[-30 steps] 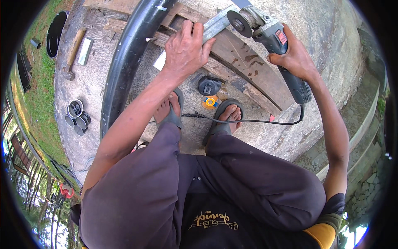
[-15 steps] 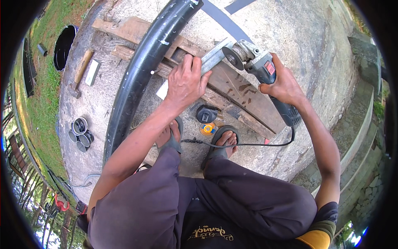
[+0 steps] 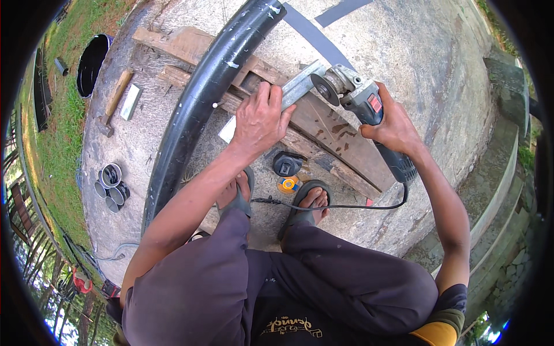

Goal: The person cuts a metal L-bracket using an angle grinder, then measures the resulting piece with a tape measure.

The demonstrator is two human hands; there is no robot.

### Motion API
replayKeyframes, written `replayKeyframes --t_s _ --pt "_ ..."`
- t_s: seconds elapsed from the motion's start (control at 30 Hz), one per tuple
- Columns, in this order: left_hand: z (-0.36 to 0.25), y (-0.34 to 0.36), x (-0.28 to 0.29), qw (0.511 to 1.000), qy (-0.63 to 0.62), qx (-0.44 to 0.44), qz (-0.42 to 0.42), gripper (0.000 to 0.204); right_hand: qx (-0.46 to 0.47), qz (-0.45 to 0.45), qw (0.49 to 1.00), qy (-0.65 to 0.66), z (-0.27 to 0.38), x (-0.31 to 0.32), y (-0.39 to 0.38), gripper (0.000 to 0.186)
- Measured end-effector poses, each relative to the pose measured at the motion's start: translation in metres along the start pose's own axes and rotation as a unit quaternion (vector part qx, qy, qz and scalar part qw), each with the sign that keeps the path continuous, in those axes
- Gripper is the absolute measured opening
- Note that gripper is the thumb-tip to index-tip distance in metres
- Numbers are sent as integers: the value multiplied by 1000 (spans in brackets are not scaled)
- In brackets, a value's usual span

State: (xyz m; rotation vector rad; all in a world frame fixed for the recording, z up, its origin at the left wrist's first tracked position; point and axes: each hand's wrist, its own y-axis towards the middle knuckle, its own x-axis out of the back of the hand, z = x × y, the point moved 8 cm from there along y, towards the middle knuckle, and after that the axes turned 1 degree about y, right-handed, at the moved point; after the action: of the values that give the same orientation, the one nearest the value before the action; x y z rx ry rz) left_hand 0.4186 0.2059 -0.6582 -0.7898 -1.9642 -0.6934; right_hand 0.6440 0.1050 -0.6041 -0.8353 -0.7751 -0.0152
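My left hand (image 3: 258, 120) is closed around a grey metal bar (image 3: 298, 86), pressing it down across the wooden planks (image 3: 340, 134). My right hand (image 3: 393, 126) grips the body of an angle grinder (image 3: 369, 104) from its right side, thumb laid over the top. The grinder's disc (image 3: 325, 89) is beside the bar's far end; whether the two touch I cannot tell. Under my left wrist a pale end of material (image 3: 227, 130) sticks out. Just left of that hand runs a long black pipe (image 3: 193, 104), curved in this view, lying over the planks.
Near my feet are a black tape measure (image 3: 287, 164), an orange roll (image 3: 288, 184) and the grinder's cord (image 3: 346, 206). To the left lie a hammer (image 3: 115, 101), a short metal piece (image 3: 131, 102) and several short pipe pieces (image 3: 111, 175). Grey strips (image 3: 314, 33) lie at the far side.
The whole view has shifted slightly. Both hands keep their holds, and the grinder stays beside the bar's end, with little visible movement between them.
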Motion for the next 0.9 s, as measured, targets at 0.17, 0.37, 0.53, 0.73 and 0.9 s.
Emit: replayKeyframes --t_s 0.17,0.37,0.53,0.73,0.9 --pt "-1 0 -1 1000 -3 -6 2 37 15 -20 1000 -3 -4 -1 0 105" --pt "0 -1 -1 1000 -3 -3 8 37 -3 -22 1000 -3 -7 -3 2 104" --pt "-2 0 0 1000 -3 -8 -6 37 -3 -21 1000 -21 -9 -2 3 102" --pt "-1 -2 1 1000 -7 -12 -15 37 1 -19 1000 -6 -6 -6 6 104" --pt "-3 -1 1 1000 -15 -11 -18 36 33 -45 998 -11 -4 -4 4 101"
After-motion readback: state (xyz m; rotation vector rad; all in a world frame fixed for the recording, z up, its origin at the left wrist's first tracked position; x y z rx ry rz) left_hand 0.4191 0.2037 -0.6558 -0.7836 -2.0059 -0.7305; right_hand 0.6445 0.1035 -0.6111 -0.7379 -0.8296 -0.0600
